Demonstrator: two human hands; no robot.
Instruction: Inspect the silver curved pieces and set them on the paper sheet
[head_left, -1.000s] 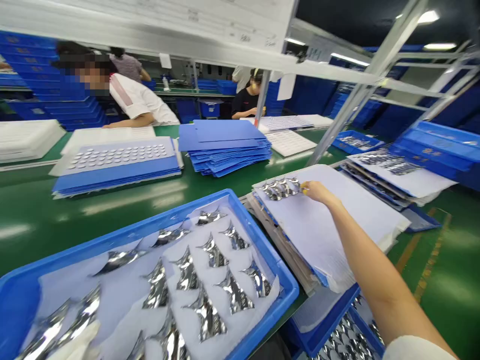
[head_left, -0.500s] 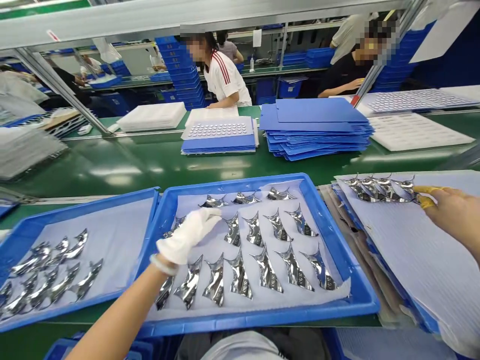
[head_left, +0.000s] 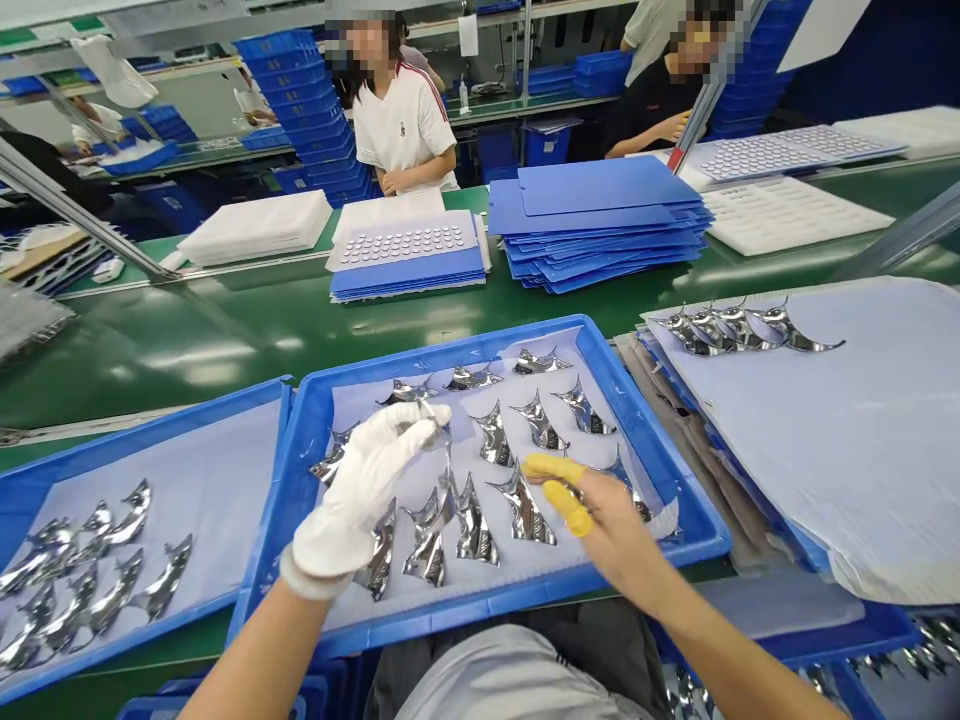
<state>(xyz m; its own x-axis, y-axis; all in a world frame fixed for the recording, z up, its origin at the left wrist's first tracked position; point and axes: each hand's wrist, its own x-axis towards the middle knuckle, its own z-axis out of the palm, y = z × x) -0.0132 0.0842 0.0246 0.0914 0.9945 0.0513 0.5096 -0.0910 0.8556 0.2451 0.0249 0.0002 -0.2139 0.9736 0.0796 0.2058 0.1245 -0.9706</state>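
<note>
My left hand (head_left: 367, 480), in a white glove, pinches a shiny chrome, curved, pointed metal piece (head_left: 448, 455) above the blue tray (head_left: 480, 627). Several like it lie in rows on the tray's white liner, such as a chrome piece (head_left: 523, 508) just left of my right fingertips. My right hand (head_left: 600, 510), with yellow finger covers on thumb and forefinger, hovers over the tray's right half. Its thumb and forefinger are apart, and I see nothing held between them. Part of the front row is hidden beneath this hand.
At right, overlapping chrome pieces (head_left: 739, 328) lie on a stack of white sheets (head_left: 795, 420). Another blue tray (head_left: 225, 598) with chrome pieces is at left. Beyond are blue sheets (head_left: 600, 190), a card of small round parts (head_left: 405, 240) and a co-worker in a white shirt (head_left: 405, 120).
My right hand has left the overlapping pieces on the right stack and come over the tray. My left hand has lifted a chrome piece from the middle row. The view has shifted slightly.
</note>
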